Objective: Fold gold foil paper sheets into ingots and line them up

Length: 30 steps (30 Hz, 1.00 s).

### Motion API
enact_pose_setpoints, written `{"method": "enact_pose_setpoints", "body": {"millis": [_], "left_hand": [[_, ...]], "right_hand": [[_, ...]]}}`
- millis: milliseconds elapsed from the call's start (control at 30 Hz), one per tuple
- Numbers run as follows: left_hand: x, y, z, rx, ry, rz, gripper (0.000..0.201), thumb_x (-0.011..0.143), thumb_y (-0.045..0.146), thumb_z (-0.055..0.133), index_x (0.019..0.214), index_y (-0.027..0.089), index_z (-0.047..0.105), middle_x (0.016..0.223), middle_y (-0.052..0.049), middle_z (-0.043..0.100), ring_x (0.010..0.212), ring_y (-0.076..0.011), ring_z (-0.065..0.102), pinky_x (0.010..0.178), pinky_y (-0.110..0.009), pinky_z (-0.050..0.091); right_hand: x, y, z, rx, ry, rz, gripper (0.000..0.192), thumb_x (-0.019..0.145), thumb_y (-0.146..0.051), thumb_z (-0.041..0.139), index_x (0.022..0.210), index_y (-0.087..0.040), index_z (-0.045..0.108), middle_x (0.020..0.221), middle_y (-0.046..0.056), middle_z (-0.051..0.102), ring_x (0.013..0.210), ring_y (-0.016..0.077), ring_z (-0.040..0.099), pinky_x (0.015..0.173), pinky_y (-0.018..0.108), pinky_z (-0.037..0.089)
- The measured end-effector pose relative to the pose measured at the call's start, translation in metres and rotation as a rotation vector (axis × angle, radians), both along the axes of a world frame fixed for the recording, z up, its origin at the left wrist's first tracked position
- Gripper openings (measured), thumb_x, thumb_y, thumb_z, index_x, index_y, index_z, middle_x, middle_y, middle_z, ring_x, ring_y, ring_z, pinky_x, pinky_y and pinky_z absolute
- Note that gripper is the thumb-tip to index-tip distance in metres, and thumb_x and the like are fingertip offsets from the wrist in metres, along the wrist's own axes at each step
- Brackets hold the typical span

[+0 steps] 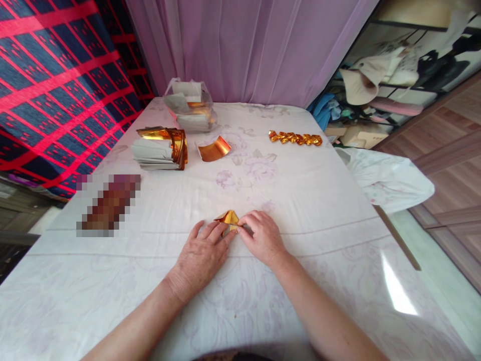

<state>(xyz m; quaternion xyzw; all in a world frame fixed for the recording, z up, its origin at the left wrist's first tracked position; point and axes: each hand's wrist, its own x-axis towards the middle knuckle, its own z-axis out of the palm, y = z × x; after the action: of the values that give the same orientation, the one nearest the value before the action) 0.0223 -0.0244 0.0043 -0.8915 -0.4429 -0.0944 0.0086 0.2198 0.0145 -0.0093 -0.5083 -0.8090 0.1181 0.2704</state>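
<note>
A small piece of gold foil paper (230,217), partly folded with a peaked top, lies on the table between my hands. My left hand (205,250) rests over its left and near side, the fingers and thumb holding it against the cloth. With thumb and forefinger pinched together, my right hand (263,235) grips its right corner. The fingers cover the lower part of the paper, so its folds there are hidden.
A curved loose foil sheet (215,149) lies beyond my hands. Left of it stands a stack of foil sheets (160,150), with a plastic bag of paper (190,108) behind. A row of folded gold pieces (295,138) sits at back right. Shelves (398,90) stand at the right.
</note>
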Motion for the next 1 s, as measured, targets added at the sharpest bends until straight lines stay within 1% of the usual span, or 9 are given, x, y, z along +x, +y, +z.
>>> {"method": "enact_pose_setpoints", "body": {"millis": [400,733,900,1000], "left_hand": [[0.0013,0.0011,0.0017,0.006,-0.004,0.002,0.041,0.092,0.025,0.056,0.133,0.024,0.055,0.13,-0.009,0.06,0.119,-0.027,0.054,0.104,-0.051,0.039],[0.0034,0.0025,0.0035,-0.009,0.001,0.007,0.042,0.09,0.025,0.059,0.132,0.022,0.055,0.129,-0.008,0.06,0.118,-0.0265,0.054,0.105,-0.05,0.038],[0.0035,0.0026,0.0038,-0.009,0.002,0.009,0.044,0.09,0.025,0.059,0.133,0.023,0.054,0.128,-0.008,0.06,0.119,-0.0266,0.053,0.105,-0.05,0.038],[0.0032,0.0025,0.0047,-0.016,0.002,0.003,0.043,0.09,0.024,0.058,0.133,0.023,0.055,0.128,-0.008,0.06,0.119,-0.0264,0.053,0.105,-0.049,0.038]], "right_hand": [[0.0003,-0.0004,0.002,-0.012,-0.011,0.011,0.006,0.087,-0.019,0.06,0.083,-0.022,0.062,0.086,0.004,0.065,0.084,0.0207,0.058,0.078,0.035,0.043],[-0.0012,-0.0001,0.0028,-0.005,-0.034,0.006,0.006,0.085,-0.016,0.062,0.082,-0.021,0.062,0.084,0.004,0.065,0.083,0.0212,0.058,0.077,0.034,0.043],[-0.0014,0.0003,0.0009,0.001,-0.032,-0.007,0.006,0.086,-0.021,0.064,0.081,-0.022,0.062,0.084,0.004,0.065,0.083,0.021,0.058,0.077,0.034,0.043],[-0.0004,0.0011,0.0004,-0.015,-0.022,-0.006,0.006,0.086,-0.019,0.064,0.081,-0.022,0.062,0.084,0.003,0.065,0.083,0.0206,0.058,0.077,0.034,0.042]]}}
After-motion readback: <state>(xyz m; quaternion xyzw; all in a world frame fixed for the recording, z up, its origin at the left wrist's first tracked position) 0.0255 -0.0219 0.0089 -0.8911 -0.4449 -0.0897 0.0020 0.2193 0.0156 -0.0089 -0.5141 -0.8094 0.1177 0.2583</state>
